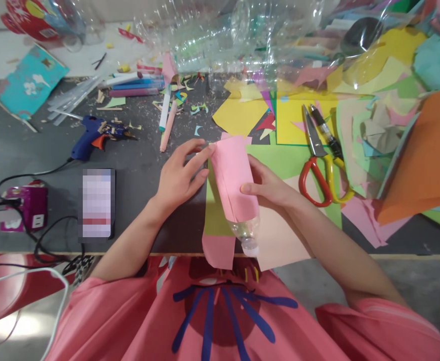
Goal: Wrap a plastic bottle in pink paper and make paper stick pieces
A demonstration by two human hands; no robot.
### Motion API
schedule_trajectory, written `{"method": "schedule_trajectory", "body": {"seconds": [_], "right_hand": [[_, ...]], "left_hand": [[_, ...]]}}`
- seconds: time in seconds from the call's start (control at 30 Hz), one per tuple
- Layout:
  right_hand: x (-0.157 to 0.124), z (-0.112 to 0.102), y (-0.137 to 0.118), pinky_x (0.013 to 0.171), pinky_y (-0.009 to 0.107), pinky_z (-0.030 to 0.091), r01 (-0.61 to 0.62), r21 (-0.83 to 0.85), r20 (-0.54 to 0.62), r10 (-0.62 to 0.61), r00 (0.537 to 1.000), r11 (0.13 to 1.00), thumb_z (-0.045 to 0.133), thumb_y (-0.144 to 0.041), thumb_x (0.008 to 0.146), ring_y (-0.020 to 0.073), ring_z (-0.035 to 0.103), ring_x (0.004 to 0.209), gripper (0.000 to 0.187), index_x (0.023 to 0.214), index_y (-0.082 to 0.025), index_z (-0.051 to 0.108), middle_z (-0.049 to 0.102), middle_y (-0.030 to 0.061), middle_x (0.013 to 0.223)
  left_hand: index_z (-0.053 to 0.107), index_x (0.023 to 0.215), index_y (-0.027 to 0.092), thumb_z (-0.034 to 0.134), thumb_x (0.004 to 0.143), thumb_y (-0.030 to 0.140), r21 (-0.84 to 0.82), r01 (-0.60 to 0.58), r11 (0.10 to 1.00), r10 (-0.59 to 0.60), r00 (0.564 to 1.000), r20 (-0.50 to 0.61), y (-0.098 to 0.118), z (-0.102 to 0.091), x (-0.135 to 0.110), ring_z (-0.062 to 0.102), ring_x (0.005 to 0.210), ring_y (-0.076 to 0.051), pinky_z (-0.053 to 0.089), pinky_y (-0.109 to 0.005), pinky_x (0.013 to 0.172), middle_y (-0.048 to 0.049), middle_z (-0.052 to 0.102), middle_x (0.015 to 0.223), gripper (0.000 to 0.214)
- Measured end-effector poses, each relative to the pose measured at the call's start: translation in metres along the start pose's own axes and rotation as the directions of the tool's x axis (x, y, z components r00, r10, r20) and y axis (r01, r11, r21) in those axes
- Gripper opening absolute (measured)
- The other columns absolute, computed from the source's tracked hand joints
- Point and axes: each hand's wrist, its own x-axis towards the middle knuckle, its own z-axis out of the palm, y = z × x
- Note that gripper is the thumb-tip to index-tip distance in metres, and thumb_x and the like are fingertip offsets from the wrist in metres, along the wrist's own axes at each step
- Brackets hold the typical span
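A clear plastic bottle (247, 231) lies at the table's front edge with its neck toward me, wrapped in a sheet of pink paper (233, 178). My right hand (268, 185) grips the wrapped bottle from the right, thumb pressed on the paper. My left hand (180, 173) rests at the paper's upper left edge, fingers stretched out and touching it. Under them lie a green sheet (214, 210) and a pale peach sheet (280, 240).
Red-and-yellow scissors (319, 160) and a black marker (327, 133) lie to the right among loose coloured papers, with an orange sheet (426, 160) beyond. A blue glue gun (97, 133), a phone (97, 203) and a power strip (31, 205) sit left. Empty clear bottles (223, 35) stand behind.
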Motion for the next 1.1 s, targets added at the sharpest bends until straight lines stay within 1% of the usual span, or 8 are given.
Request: {"method": "schedule_trajectory", "body": {"seconds": [0.2, 0.37, 0.47, 0.6, 0.7, 0.83, 0.9, 1.1], "right_hand": [[0.0010, -0.0018, 0.0012, 0.098, 0.044, 0.044, -0.008, -0.022, 0.033, 0.009, 0.999, 1.000, 0.082, -0.054, 0.059, 0.0281, 0.054, 0.115, 0.076, 0.122, -0.023, 0.053, 0.059, 0.0084, 0.125], [0.0007, -0.0008, 0.0005, 0.101, 0.044, 0.044, -0.003, 0.023, 0.017, 0.003, 1.000, 1.000, 0.082, -0.053, 0.059, 0.0285, 0.053, 0.120, 0.074, 0.121, -0.024, 0.054, 0.058, 0.0080, 0.128], [0.0005, 0.0001, -0.0004, 0.100, 0.044, 0.045, -0.017, 0.046, 0.004, 0.017, 1.000, 0.999, 0.083, -0.051, 0.059, 0.0280, 0.054, 0.118, 0.074, 0.121, -0.024, 0.054, 0.059, 0.0082, 0.128], [0.0007, 0.0007, -0.0008, 0.100, 0.045, 0.046, -0.026, 0.063, -0.009, 0.026, 1.000, 0.998, 0.083, -0.050, 0.059, 0.0282, 0.055, 0.119, 0.075, 0.122, -0.024, 0.054, 0.058, 0.0088, 0.130], [0.0008, 0.0005, -0.0003, 0.100, 0.045, 0.047, -0.021, 0.049, -0.020, 0.022, 1.000, 0.999, 0.083, -0.050, 0.059, 0.0284, 0.055, 0.118, 0.073, 0.121, -0.023, 0.055, 0.059, 0.0086, 0.128], [0.0007, 0.0003, 0.0009, 0.100, 0.044, 0.047, -0.014, 0.079, -0.032, 0.016, 0.999, 0.997, 0.084, -0.048, 0.059, 0.0271, 0.057, 0.116, 0.071, 0.119, -0.025, 0.056, 0.060, 0.0073, 0.127], [0.0007, 0.0006, 0.0014, 0.100, 0.044, 0.047, -0.008, 0.101, -0.036, 0.011, 0.999, 0.995, 0.084, -0.047, 0.059, 0.0268, 0.057, 0.116, 0.070, 0.119, -0.026, 0.056, 0.059, 0.0068, 0.128], [0.0020, 0.0014, 0.0015, 0.099, 0.042, 0.048, -0.008, 0.146, -0.059, 0.016, 0.998, 0.989, 0.085, -0.044, 0.059, 0.0253, 0.058, 0.113, 0.064, 0.114, -0.025, 0.058, 0.061, 0.0057, 0.124]], "left_hand": [[0.052, 0.134, 0.027, 0.032, 0.099, 0.045, 0.040, 0.049, 0.998, -0.049, 0.999, -0.002, -0.0007, -0.0016, 0.0010, 0.057, 0.114, -0.022, 0.052, -0.039, 0.096, -0.0103, 0.052, 0.130, 0.044], [0.050, 0.134, 0.029, 0.035, 0.099, 0.038, 0.067, 0.002, 0.998, 0.000, 1.000, -0.030, 0.0010, -0.0028, 0.0016, 0.060, 0.108, -0.019, 0.053, -0.036, 0.093, -0.0097, 0.052, 0.129, 0.040], [0.049, 0.135, 0.030, 0.036, 0.098, 0.035, 0.068, -0.001, 0.998, 0.002, 1.000, -0.013, 0.0019, -0.0035, 0.0016, 0.061, 0.106, -0.018, 0.053, -0.036, 0.092, -0.0095, 0.053, 0.129, 0.040], [0.051, 0.133, 0.029, 0.038, 0.098, 0.035, 0.069, -0.010, 0.998, 0.009, 1.000, 0.027, 0.0032, -0.0031, 0.0007, 0.061, 0.108, -0.020, 0.053, -0.036, 0.092, -0.0093, 0.055, 0.130, 0.038], [0.052, 0.133, 0.025, 0.037, 0.098, 0.035, 0.065, -0.046, 0.997, 0.045, 0.999, 0.023, 0.0052, -0.0021, -0.0004, 0.061, 0.112, -0.021, 0.053, -0.036, 0.092, -0.0106, 0.059, 0.128, 0.040], [0.051, 0.135, 0.020, 0.032, 0.099, 0.037, 0.052, -0.032, 0.998, 0.029, 0.998, 0.052, 0.0081, -0.0013, -0.0015, 0.058, 0.121, -0.023, 0.051, -0.037, 0.098, -0.0118, 0.062, 0.128, 0.044], [0.052, 0.134, 0.019, 0.031, 0.099, 0.038, 0.063, -0.033, 0.997, 0.029, 0.998, 0.063, 0.0085, -0.0013, -0.0015, 0.058, 0.121, -0.022, 0.051, -0.036, 0.098, -0.0119, 0.062, 0.128, 0.045], [0.050, 0.135, 0.021, 0.036, 0.099, 0.032, 0.060, -0.107, 0.992, 0.106, 0.994, 0.025, 0.0068, -0.0008, -0.0001, 0.059, 0.118, -0.022, 0.052, -0.035, 0.094, -0.0126, 0.062, 0.128, 0.041]]}}
